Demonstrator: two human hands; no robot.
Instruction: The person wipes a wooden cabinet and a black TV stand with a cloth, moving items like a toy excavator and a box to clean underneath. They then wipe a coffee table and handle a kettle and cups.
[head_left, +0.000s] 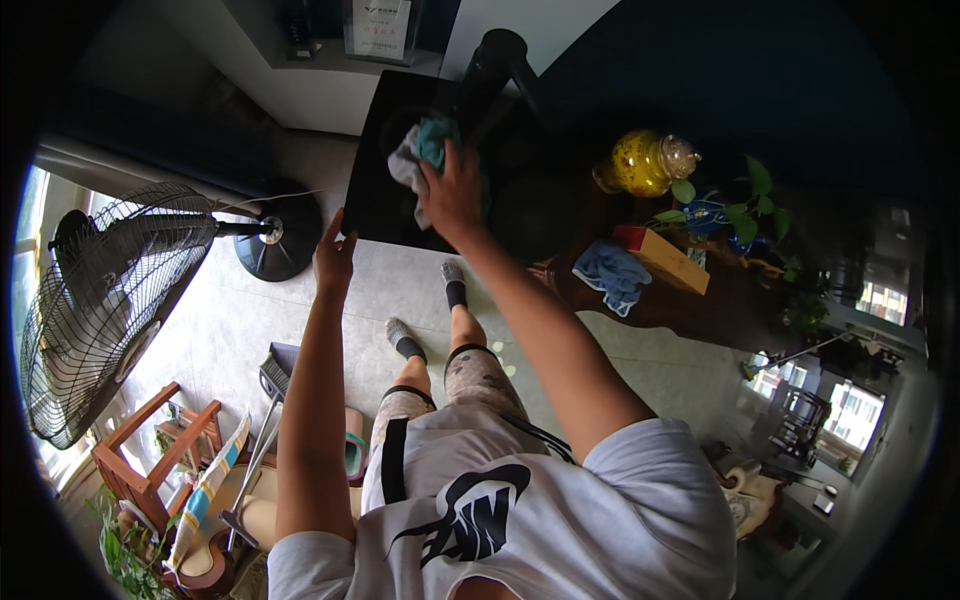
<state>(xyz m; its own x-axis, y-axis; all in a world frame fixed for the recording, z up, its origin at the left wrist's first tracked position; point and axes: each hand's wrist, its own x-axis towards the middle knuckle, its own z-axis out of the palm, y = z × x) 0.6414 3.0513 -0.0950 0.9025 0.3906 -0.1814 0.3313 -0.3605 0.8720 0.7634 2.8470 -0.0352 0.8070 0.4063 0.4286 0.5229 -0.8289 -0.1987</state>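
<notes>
My right hand (454, 191) presses a crumpled teal cloth (433, 141) and a whitish cloth (405, 161) against a glossy black surface (375, 199). The pale cloth hangs out on the left side of the fingers. At the left edge of that surface is my left hand (334, 259), its index finger pointing up and the thumb apart from it. It holds nothing that I can see; whether it touches the edge is unclear. A dark, bent upright object (501, 56) stands at the back of the black surface, its details lost in shadow.
Left is a black pedestal fan (124, 300) on a round base (277, 240). Right, a dark wooden cabinet (675, 307) bears a yellow glass jar (639, 163), a blue cloth (611, 274), a box (667, 261) and potted plants (739, 214). A dustpan (279, 367) stands lower left.
</notes>
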